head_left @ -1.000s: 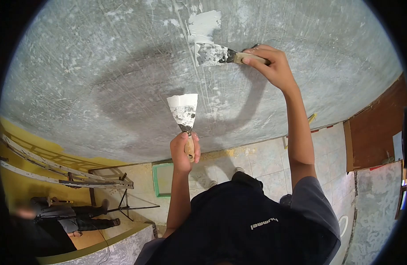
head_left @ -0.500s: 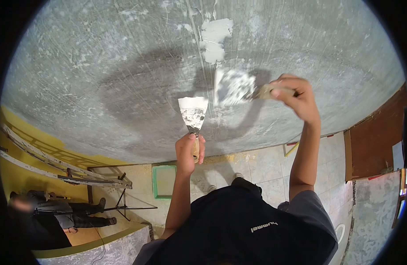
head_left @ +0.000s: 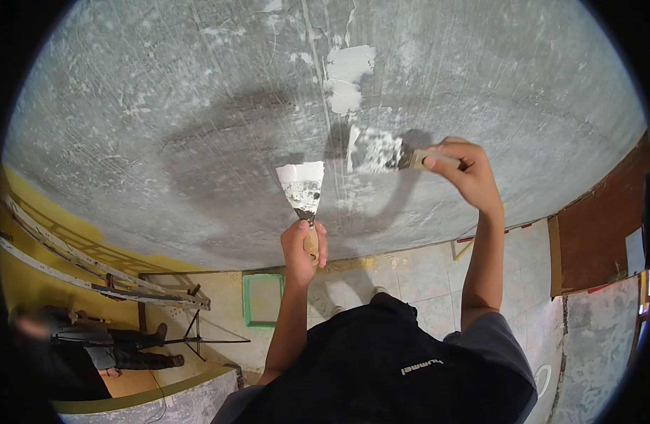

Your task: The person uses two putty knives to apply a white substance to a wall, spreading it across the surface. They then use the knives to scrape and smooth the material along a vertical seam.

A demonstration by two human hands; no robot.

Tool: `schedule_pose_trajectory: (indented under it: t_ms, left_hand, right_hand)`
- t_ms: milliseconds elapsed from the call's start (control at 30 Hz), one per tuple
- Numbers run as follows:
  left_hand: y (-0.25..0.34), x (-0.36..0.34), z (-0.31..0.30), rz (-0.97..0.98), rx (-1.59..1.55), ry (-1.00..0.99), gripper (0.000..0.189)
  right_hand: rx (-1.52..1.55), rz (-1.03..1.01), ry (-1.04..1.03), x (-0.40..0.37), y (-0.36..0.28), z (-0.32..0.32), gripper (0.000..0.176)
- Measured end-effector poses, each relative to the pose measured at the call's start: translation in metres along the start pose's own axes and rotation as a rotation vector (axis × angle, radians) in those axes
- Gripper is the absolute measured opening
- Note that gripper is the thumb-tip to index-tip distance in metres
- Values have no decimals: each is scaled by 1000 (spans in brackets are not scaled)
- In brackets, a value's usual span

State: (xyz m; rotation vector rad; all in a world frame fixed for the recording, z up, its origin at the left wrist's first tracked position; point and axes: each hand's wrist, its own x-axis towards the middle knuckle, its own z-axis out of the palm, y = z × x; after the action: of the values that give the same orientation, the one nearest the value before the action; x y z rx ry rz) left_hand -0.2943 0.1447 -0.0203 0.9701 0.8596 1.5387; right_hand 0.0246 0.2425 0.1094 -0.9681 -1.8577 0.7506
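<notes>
My left hand is closed round the wooden handle of a putty knife, its blade pointing up and coated with white putty along the broad edge. To the right, my right hand grips a second, wider putty knife, held sideways with the blade toward the left. White smears cover that blade, and its edge is near the wall, just below a patch of white putty. The grey wall fills the upper view, scratched and blotchy, with a vertical line running down to the patch.
A green-rimmed tray lies on the tiled floor at the wall's foot. On the left are a ladder, a black tripod stand and another person. A brown panel stands at the right.
The right-hand putty knife has moved slightly down and is less blurred. My left hand's knife has shifted a little left and down. The wall patch sits slightly lower in view.
</notes>
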Motion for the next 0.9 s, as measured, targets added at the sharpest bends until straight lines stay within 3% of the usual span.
schedule_pose_trajectory:
  t_ms: [400,633,733,900]
  left_hand:
    - [-8,7,-1,-18,51,-30,47]
    - [-5,3,-7,-27,35,-19,45]
    - [-4,4,-4,-28,36,-37,45]
    - [-2,5,5,-61,39,-33,45]
  right_hand:
    - [-225,-284,239,48,41,10,26]
    - [-299,-228,233,25,36,-15,25]
    - [-233,-309,194,31,30,2,25]
    - [-291,-231,198,40,25,21,28]
